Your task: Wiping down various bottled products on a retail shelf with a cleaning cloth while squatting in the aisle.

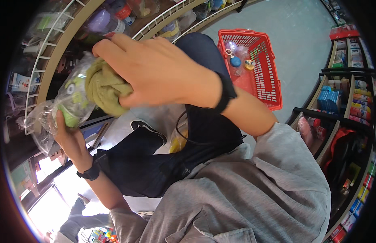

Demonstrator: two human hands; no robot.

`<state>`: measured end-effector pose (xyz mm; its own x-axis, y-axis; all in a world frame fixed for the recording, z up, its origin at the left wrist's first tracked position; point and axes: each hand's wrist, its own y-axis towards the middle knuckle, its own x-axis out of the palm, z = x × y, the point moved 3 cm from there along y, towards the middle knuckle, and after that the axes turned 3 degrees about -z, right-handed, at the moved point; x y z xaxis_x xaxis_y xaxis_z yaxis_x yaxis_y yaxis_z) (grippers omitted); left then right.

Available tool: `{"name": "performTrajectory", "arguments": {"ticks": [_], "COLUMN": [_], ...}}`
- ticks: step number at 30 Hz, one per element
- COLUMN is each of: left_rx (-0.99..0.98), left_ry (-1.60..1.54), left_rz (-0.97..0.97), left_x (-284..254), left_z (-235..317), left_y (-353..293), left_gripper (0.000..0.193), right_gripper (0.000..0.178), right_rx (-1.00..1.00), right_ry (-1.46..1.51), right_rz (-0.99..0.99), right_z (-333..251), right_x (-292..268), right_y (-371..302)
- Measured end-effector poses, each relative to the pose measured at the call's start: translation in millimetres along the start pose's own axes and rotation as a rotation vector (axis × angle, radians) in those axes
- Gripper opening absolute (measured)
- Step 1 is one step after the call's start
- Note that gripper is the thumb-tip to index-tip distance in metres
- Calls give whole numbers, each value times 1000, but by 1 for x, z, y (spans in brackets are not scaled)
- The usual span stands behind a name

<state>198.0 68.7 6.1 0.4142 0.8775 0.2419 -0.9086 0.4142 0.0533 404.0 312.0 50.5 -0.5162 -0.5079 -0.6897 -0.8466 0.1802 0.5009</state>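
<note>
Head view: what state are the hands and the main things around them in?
Left hand: holding the bag
Right hand: gripping the cloth
Bag: crumpled; open or sealed, can't tell
Cloth: bunched up
Basket: upright, a few things inside
Blue ball: lying in the basket
Shoe: worn
Right shelves: stocked

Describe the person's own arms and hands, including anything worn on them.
Both the left hand and the right hand are bare, with no gloves. A black wristband circles the left wrist, and another black band circles the right. Short, loose sleeves of soft grey fabric, the right one ending near the elbow, leave both forearms uncovered.
</note>
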Motion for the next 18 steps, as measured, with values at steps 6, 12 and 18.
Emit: {"name": "performTrajectory", "arguments": {"ticks": [6, 12, 18], "left_rx": [723, 997, 716], "left_ry": [734, 776, 440], "left_rz": [-460, -897, -1284], "left_x": [111, 195, 259], "left_z": [34, 24, -37], "left_y": [-62, -107, -118], "left_gripper": [51, 41, 51], "right_gripper": [108, 92, 88], "right_rx": [-44, 218, 503], "right_ry": [-61, -210, -176], "right_rz": [-148, -114, 7], "right_z": [-32, -28, 11], "right_x": [-37, -42, -53], "right_y": [-32, -93, -173]}}
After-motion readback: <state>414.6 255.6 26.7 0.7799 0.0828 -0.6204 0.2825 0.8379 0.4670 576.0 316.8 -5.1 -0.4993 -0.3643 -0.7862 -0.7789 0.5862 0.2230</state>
